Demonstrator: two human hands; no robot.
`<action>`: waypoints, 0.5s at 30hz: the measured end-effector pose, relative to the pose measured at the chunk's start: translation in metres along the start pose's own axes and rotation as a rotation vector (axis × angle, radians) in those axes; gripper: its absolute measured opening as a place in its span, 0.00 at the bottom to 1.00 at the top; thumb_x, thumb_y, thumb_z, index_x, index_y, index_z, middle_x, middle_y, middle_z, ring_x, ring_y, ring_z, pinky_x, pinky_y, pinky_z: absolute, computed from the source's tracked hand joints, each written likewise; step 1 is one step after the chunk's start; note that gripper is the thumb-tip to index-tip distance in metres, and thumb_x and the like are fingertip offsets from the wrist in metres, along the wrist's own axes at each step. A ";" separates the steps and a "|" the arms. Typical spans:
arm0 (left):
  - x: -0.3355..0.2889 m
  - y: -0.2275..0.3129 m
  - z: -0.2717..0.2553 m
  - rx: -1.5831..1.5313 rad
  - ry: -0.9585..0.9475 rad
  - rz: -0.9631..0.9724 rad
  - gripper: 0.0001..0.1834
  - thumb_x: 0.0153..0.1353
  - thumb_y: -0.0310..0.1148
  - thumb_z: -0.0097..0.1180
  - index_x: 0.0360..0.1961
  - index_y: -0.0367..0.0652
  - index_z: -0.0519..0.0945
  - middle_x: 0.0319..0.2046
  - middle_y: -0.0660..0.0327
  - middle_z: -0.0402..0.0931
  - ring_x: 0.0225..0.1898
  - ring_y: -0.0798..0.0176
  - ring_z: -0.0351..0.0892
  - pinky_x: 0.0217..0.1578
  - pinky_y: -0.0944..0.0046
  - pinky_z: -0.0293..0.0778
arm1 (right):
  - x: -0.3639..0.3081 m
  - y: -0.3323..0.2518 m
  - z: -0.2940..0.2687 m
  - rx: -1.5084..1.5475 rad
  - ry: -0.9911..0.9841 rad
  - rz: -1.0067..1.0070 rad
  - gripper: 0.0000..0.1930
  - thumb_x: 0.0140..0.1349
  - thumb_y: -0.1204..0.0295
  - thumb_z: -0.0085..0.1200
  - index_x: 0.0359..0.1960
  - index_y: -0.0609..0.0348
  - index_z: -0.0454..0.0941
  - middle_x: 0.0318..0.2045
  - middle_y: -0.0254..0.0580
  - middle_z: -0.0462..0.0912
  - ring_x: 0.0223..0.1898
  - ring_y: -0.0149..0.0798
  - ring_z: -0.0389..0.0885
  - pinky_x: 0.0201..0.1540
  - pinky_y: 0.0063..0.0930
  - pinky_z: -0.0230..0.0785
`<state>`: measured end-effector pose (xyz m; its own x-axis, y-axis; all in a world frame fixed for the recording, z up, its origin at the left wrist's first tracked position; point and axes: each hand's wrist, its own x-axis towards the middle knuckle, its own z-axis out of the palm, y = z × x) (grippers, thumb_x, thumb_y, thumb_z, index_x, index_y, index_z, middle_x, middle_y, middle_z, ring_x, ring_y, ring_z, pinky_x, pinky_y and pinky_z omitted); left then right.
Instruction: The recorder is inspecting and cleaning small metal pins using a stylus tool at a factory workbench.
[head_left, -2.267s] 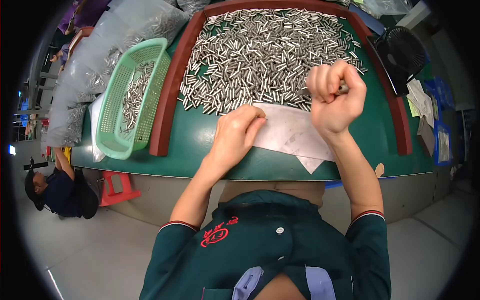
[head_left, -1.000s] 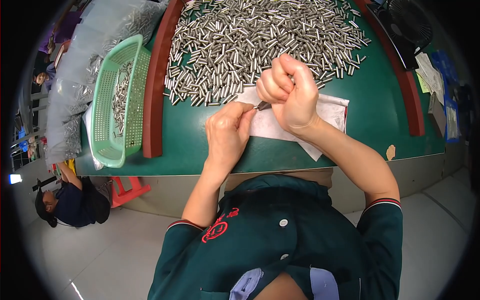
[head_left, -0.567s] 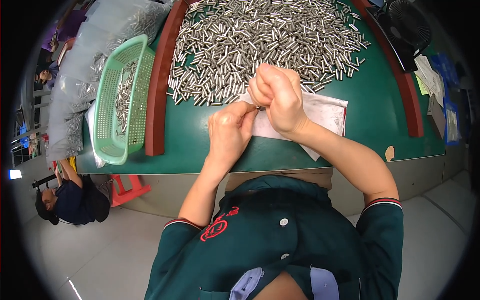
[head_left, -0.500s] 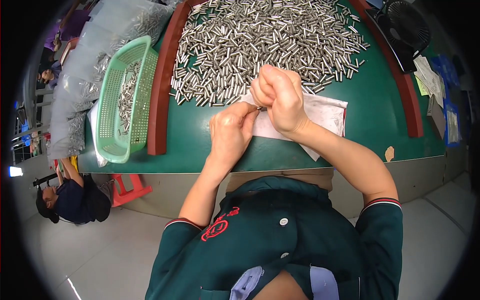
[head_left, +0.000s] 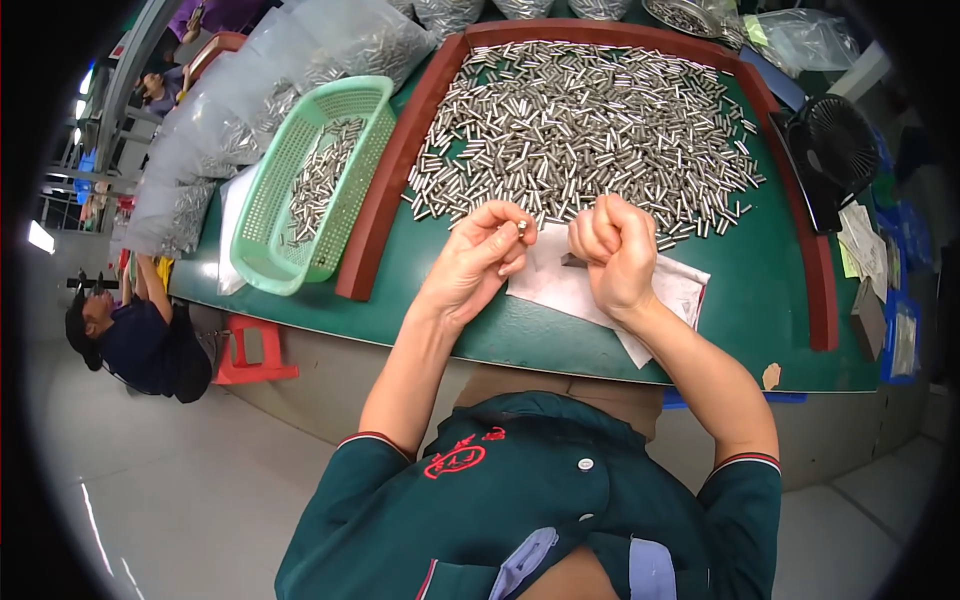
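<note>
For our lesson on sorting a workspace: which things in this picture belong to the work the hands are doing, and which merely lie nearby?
In use:
left hand pinching a small metal pin
right hand, closed
pile of metal pins
white paper sheet
green basket

Lying about:
black fan
bags of pins
red stool

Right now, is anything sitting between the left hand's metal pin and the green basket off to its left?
Yes. The left hand pinches a small metal pin over the green table. Between it and the green basket runs the raised red-brown border strip; the pin would have to go over it.
</note>
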<state>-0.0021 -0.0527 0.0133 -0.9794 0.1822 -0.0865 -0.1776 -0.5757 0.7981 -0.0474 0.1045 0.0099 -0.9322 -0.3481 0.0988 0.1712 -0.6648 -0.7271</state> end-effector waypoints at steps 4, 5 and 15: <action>0.002 -0.004 -0.008 -0.061 -0.022 0.006 0.05 0.57 0.31 0.51 0.34 0.45 0.72 0.29 0.61 0.65 0.20 0.78 0.53 0.23 0.79 0.56 | 0.001 0.001 0.001 -0.004 -0.013 0.003 0.20 0.59 0.70 0.33 0.07 0.53 0.51 0.06 0.29 0.52 0.11 0.24 0.47 0.15 0.21 0.40; 0.003 -0.006 -0.009 -0.070 -0.030 0.007 0.04 0.57 0.31 0.51 0.34 0.45 0.72 0.29 0.61 0.65 0.20 0.78 0.53 0.23 0.78 0.56 | 0.001 0.001 0.000 -0.005 -0.010 0.004 0.20 0.59 0.69 0.33 0.07 0.53 0.51 0.06 0.29 0.52 0.11 0.24 0.47 0.15 0.21 0.40; 0.005 -0.001 -0.007 -0.123 -0.008 -0.061 0.09 0.59 0.32 0.48 0.38 0.38 0.72 0.26 0.61 0.70 0.21 0.76 0.59 0.22 0.78 0.58 | -0.001 0.000 0.000 -0.019 -0.021 -0.004 0.21 0.60 0.68 0.34 0.07 0.54 0.52 0.06 0.29 0.52 0.10 0.24 0.47 0.15 0.21 0.40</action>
<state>-0.0077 -0.0568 0.0074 -0.9657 0.2264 -0.1275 -0.2480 -0.6569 0.7121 -0.0464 0.1054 0.0096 -0.9261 -0.3591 0.1159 0.1610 -0.6538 -0.7393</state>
